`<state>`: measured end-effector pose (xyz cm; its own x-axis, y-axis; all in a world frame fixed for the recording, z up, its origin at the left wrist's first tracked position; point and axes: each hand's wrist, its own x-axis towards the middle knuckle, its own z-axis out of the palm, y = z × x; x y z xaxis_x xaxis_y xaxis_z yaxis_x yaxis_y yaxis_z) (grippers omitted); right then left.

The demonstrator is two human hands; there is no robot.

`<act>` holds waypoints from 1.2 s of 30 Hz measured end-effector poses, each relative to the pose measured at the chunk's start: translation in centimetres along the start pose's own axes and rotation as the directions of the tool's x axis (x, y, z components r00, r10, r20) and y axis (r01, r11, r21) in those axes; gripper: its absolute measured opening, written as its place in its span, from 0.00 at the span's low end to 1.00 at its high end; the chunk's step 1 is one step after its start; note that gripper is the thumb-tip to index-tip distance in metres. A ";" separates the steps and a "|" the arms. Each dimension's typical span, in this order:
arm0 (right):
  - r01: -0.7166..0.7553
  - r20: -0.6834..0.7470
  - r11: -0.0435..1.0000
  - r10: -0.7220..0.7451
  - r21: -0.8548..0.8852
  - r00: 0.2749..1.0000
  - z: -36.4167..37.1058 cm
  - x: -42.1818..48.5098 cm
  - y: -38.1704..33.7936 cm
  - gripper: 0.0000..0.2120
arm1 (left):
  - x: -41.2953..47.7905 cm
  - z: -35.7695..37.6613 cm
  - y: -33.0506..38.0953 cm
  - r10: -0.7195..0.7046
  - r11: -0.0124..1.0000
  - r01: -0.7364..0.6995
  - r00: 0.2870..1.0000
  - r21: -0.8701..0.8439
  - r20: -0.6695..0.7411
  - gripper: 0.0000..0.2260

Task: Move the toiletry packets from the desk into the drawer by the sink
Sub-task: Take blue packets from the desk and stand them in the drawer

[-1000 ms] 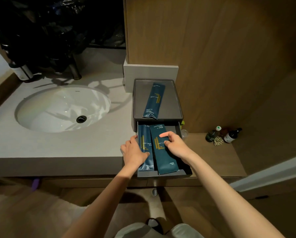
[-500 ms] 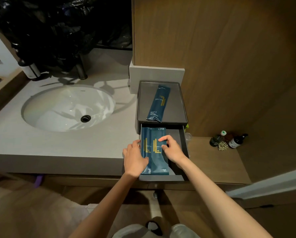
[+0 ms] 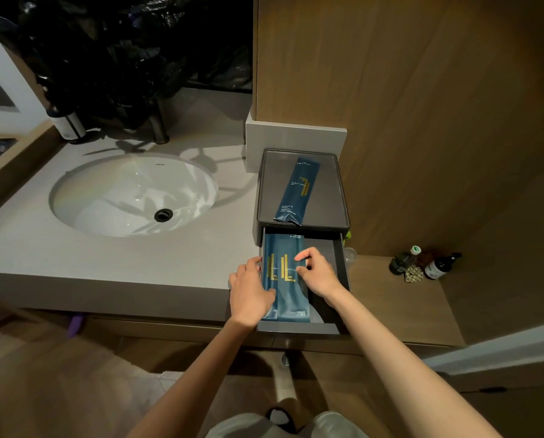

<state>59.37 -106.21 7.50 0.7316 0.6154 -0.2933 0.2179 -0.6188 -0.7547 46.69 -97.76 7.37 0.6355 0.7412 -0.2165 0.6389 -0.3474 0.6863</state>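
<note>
A dark grey drawer point(image 3: 299, 327) stands pulled out from a small box beside the sink. Two dark blue toiletry packets lie side by side in its left half: the left packet point(image 3: 270, 251) and the right packet point(image 3: 291, 298). My left hand point(image 3: 250, 290) rests on the left packet at the drawer's left wall. The fingertips of my right hand point(image 3: 319, 273) press on the right packet's right edge. A third blue packet point(image 3: 297, 191) lies on the box's top tray point(image 3: 330, 184).
A white sink point(image 3: 131, 194) sits in the grey counter point(image 3: 106, 267) to the left, with a faucet point(image 3: 158, 128) and dark foliage behind. Small bottles point(image 3: 435, 265) stand on a lower wooden shelf to the right. A wooden wall rises behind the box.
The right packet has been straightened from a slant to lie parallel against the left one. Both hands stay on the packets; the camera has shifted slightly.
</note>
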 end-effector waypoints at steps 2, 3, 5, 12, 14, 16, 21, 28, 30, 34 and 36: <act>0.026 -0.028 0.999 -0.026 -0.031 0.999 -0.1 -0.1 0.1 0.10 | 0.0 0.0 0.0 0.000 1.000 0.000 1.000 -0.005 0.000 0.29; 0.046 -0.034 0.998 -0.048 -0.052 0.998 -0.2 -0.3 0.1 0.10 | 0.0 0.0 0.0 0.001 1.000 -0.001 1.000 -0.006 0.000 0.30; 0.089 -0.017 0.987 -0.092 -0.130 0.996 -0.4 -0.6 0.1 0.12 | 0.0 0.0 0.0 0.000 1.000 0.000 1.000 -0.008 0.002 0.30; 0.133 0.179 0.929 -0.074 -0.345 0.981 -1.3 -2.0 0.1 0.34 | 0.2 0.0 -0.1 0.035 0.999 -0.035 0.999 -0.010 -0.004 0.29; 0.173 0.183 0.877 -0.099 -0.448 0.978 -1.1 -2.4 0.0 0.38 | 0.1 0.0 -0.1 0.043 0.999 -0.043 0.999 -0.011 -0.008 0.29; 0.267 0.196 0.801 -0.190 -0.536 0.962 -1.0 -2.6 -0.1 0.42 | 0.1 -0.1 -0.1 0.031 0.999 -0.031 1.000 -0.017 -0.007 0.29; 0.385 0.418 0.700 -0.136 -0.601 0.898 -1.0 -1.7 0.2 0.49 | 0.1 -0.1 0.0 0.019 0.999 -0.019 1.000 -0.030 0.007 0.29; 0.390 0.407 0.683 -0.147 -0.618 0.902 -0.7 -1.2 1.3 0.51 | 0.0 -0.1 0.0 0.011 0.999 -0.011 1.000 -0.046 0.005 0.29; 0.385 0.409 0.687 -0.139 -0.616 0.902 -0.8 -1.2 1.2 0.51 | 0.0 -0.1 0.0 0.011 0.999 -0.010 1.000 -0.051 0.005 0.29; 0.368 0.368 0.726 -0.169 -0.581 0.914 -1.9 -1.8 -0.1 0.43 | 0.2 -0.8 0.0 0.037 0.996 -0.040 0.998 -0.073 -0.046 0.29; 0.394 0.231 0.758 -0.319 -0.519 0.919 -3.0 -2.2 -0.9 0.32 | 0.5 -1.7 0.3 0.050 0.991 -0.065 0.990 -0.114 -0.130 0.27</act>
<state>59.49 -108.44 10.60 0.4536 0.8759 -0.1644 0.7889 -0.4804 -0.3832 46.49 -96.49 8.68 0.6050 0.7911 -0.0899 0.5428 -0.3272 0.7735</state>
